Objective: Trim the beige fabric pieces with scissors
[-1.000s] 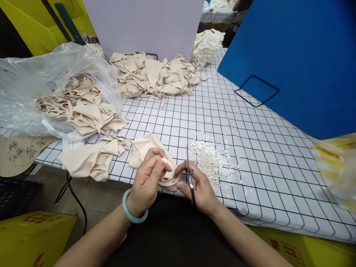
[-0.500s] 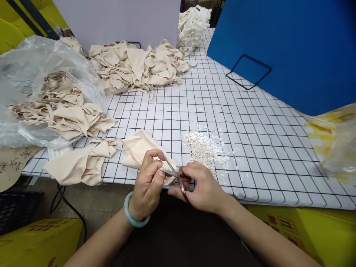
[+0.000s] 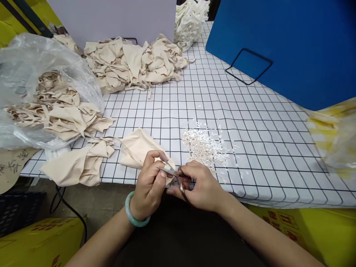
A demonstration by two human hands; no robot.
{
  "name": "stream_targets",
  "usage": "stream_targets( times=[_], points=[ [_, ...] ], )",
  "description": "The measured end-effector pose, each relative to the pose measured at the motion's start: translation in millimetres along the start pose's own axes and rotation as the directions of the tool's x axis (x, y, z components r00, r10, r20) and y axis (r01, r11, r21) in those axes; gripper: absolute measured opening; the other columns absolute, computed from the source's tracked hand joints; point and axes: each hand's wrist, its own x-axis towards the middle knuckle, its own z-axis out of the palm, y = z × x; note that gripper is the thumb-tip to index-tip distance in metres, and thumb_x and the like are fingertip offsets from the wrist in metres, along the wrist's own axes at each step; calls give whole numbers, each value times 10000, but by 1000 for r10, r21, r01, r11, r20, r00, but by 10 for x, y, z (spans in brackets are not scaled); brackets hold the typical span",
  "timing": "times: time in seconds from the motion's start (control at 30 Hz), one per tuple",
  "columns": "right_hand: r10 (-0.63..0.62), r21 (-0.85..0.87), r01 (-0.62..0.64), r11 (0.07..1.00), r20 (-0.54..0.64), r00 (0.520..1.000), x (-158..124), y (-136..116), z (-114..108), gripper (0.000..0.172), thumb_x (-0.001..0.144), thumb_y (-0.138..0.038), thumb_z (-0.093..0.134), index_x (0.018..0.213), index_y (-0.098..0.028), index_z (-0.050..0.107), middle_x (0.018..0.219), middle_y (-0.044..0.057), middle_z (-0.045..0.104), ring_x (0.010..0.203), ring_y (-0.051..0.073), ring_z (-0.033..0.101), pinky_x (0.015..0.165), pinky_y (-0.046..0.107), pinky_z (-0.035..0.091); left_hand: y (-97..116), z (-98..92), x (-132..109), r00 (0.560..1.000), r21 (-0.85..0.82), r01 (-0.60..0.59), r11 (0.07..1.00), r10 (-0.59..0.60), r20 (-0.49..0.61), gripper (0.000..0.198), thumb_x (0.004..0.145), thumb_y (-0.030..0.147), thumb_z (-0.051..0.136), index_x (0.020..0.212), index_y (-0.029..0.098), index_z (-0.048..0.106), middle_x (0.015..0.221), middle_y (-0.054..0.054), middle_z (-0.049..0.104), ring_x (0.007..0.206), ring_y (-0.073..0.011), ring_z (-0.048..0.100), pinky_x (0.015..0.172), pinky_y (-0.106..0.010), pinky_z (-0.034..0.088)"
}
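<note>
In my right hand is a small pair of scissors, with its handles wrapped by my fingers and thumb. The blades stand apart and point left, against the fingertips of my left hand. That hand is closed, thumb against fingers, on a cream fabric piece that spreads behind it on the table. The exact pinched spot is hidden by my fingers. A jade-green bangle circles my left wrist. Just beyond my right hand lies a scattered heap of tiny white and cream snippets.
The table wears a white checked cloth. A cream fabric pile lies at the back. On the left, a clear plastic bag spills cream pieces. A blue board stands at right, and yellow boxes sit below.
The view has shifted slightly. The lower scissor blade now shows its tip across my left fingers, where my thumb hid it before. Both hands keep nearly the same place and grip.
</note>
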Motion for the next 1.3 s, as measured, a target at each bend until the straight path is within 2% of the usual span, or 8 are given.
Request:
stream_targets(
  times=[0.5,0.7,0.8,0.9,1.03,1.1,1.2,1.3],
  points=[
    [200,112,-191,975,-81,976,-236,204,-94,601,779,-612,713,506,-210,360,463,-50,377,471,95,355,505,251,319,-45,219,204,982,56,-71,996,60,182,265,1013,168,384,841,181,586,863,-83,528,1048,-236,484,834,-359,465],
    [417,117,-402,908,-168,893,-348,416,-275,637,772,-697,661,496,-200,374,481,-39,402,477,90,336,445,230,278,-206,517,474,958,64,-125,990,104,268,263,1006,171,382,817,178,565,884,-86,533,1071,-239,509,839,-348,488],
    [476,15,-491,871,-269,837,-378,547,-499,586,729,-725,680,543,-212,467,488,-26,485,474,118,429,459,240,330,-199,534,464,901,200,-175,964,74,428,229,1001,215,422,821,171,557,1054,-133,584,1063,-248,558,853,-375,510],
    [456,-154,-537,829,-369,810,-426,691,-727,493,678,-716,729,691,-245,585,531,-16,553,473,164,510,449,260,355,-108,315,325,850,328,-246,912,40,525,157,947,320,574,885,177,562,1212,-164,598,1085,-286,582,923,-456,507],
    [446,-212,-566,796,-427,787,-392,776,-785,480,718,-728,682,780,-257,616,583,5,562,477,192,529,430,282,350,-137,-322,171,984,558,-96,824,-6,178,137,916,99,448,934,187,552,1135,-132,584,1126,-275,551,953,-451,502],
    [457,-148,-554,820,-414,787,-299,688,-681,469,756,-719,657,800,-253,626,641,20,589,531,203,560,464,296,382,-269,-688,152,998,717,-23,696,-32,63,229,840,40,440,973,174,569,1126,-139,554,1143,-302,517,970,-496,477],
    [398,-5,-420,908,-308,864,-53,445,-432,440,778,-673,676,878,-246,642,775,46,659,698,238,633,580,332,467,-504,-1062,180,985,836,-20,549,-134,111,358,767,40,487,1092,154,585,1197,-164,533,1167,-337,477,989,-544,432],
    [214,105,-199,974,-159,964,252,233,-167,347,793,-552,725,904,-237,635,900,64,690,844,253,648,716,366,508,-608,-1155,238,953,852,-98,514,-198,229,250,808,66,505,1003,176,617,1059,-129,594,1020,-303,516,921,-510,437]
  ],
)
